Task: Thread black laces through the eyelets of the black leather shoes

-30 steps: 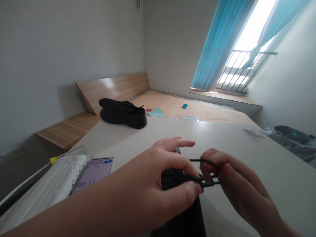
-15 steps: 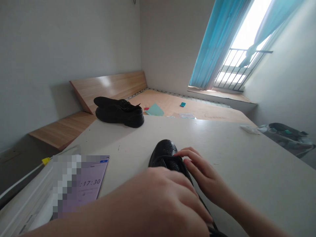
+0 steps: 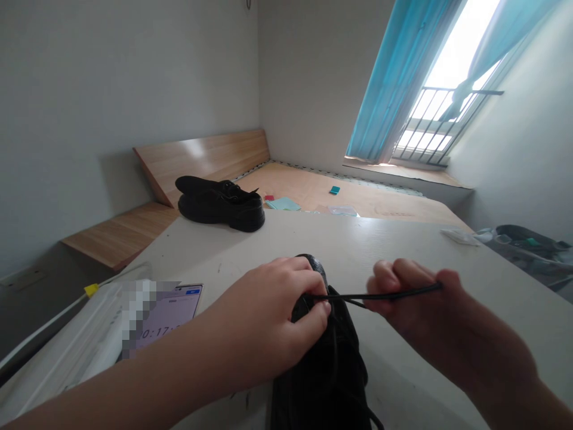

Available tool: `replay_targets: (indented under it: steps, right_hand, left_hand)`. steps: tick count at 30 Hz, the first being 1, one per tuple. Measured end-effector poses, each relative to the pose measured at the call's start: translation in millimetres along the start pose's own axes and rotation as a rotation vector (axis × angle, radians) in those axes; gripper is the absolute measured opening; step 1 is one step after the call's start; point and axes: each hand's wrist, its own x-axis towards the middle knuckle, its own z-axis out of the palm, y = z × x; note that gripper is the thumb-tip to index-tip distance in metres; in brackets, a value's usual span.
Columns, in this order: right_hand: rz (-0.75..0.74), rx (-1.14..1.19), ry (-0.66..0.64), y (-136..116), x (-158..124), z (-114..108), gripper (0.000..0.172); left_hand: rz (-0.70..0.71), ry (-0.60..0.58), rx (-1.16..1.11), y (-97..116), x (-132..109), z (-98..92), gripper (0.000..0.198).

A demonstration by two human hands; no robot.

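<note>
A black leather shoe [image 3: 324,382] rests on the white table in front of me, its toe pointing away. My left hand [image 3: 286,310] lies over the front of the shoe, thumb and fingers pinching a black shoelace beside the eyelets. To the right, my right hand [image 3: 430,310] is closed on the same shoelace [image 3: 376,296], which stretches taut between the two hands. Another length of lace hangs loosely over the shoe's opening. Part of the shoe's toe is hidden behind my left hand.
A pair of black shoes [image 3: 221,206] sits at the table's far left edge. A phone [image 3: 185,304] and clear plastic packaging [image 3: 89,340] lie at the left. Crumpled plastic [image 3: 459,236] is at the right edge, near a lined bin [image 3: 532,251].
My left hand has moved up and back to the shoe's front and pinches the lace. My right hand has left the shoe and drawn the lace out to the right.
</note>
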Motion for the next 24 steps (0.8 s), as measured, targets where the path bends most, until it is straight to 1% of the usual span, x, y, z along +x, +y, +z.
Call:
replay_targets:
  steps: [2,3,4,5,6,8,9,10,11,12,14,16,17,19,20,22,24]
  right_hand:
    - [-0.019,-0.092,0.089,-9.4,0.4,-8.4,0.033]
    - [-0.035,-0.206,0.137,-11.9,1.1,-12.6,0.032]
    - [-0.047,-0.372,0.168,-12.5,1.9,-16.4,0.031]
    - [-0.043,-0.575,0.172,-11.3,2.7,-19.4,0.029]
    - [-0.023,-0.791,0.149,-8.7,3.6,-21.6,0.027]
    - [0.063,-1.156,0.035,-0.5,5.4,-23.1,0.028]
    - [0.113,-1.274,-0.035,3.8,6.4,-22.8,0.027]
    - [0.154,-1.346,-0.095,7.6,7.3,-22.2,0.026]
    - [0.174,-1.371,-0.134,10.3,8.3,-21.6,0.027]
    - [0.179,-1.357,-0.148,11.8,9.4,-21.2,0.031]
    - [0.14,-1.228,-0.112,11.4,11.3,-21.9,0.038]
    - [0.05,-1.022,-0.028,8.0,12.6,-24.5,0.035]
    - [0.0,-0.912,0.032,5.9,12.9,-26.1,0.029]
    - [-0.101,-0.654,0.165,1.4,13.0,-29.0,0.02]
    - [-0.126,-0.506,0.221,-1.0,12.9,-30.2,0.017]
    - [-0.108,-0.211,0.282,-6.4,12.7,-31.6,0.022]
    - [-0.044,-0.031,0.292,-11.6,12.8,-32.1,0.03]
  left_hand:
    - [-0.014,0.038,0.004,4.2,-1.1,-3.6,0.02]
    - [-0.034,0.051,0.012,5.7,-1.3,-5.6,0.024]
    - [-0.064,0.07,0.021,6.7,-1.3,-7.7,0.027]
    - [-0.1,0.097,0.03,7.2,-1.2,-9.7,0.03]
    - [-0.135,0.123,0.042,7.1,-1.1,-11.6,0.031]
    - [-0.191,0.15,0.098,5.4,-1.3,-14.6,0.026]
    - [-0.214,0.143,0.154,3.8,-1.6,-15.5,0.022]
    - [-0.237,0.117,0.224,1.8,-2.3,-15.7,0.019]
    - [-0.261,0.065,0.298,-0.6,-3.1,-15.3,0.02]
    - [-0.281,0.003,0.363,-3.2,-4.1,-14.3,0.024]
    - [-0.301,-0.125,0.445,-7.8,-5.9,-11.3,0.03]
    - [-0.295,-0.199,0.472,-10.0,-6.8,-8.8,0.033]
    - [-0.291,-0.2,0.47,-9.7,-6.8,-8.4,0.034]
    - [-0.285,-0.153,0.445,-6.6,-6.1,-9.9,0.033]
    - [-0.274,-0.111,0.424,-4.3,-5.7,-11.5,0.033]
    - [-0.228,-0.004,0.364,0.4,-5.2,-15.5,0.033]
    - [-0.159,0.09,0.266,3.7,-5.2,-18.6,0.031]
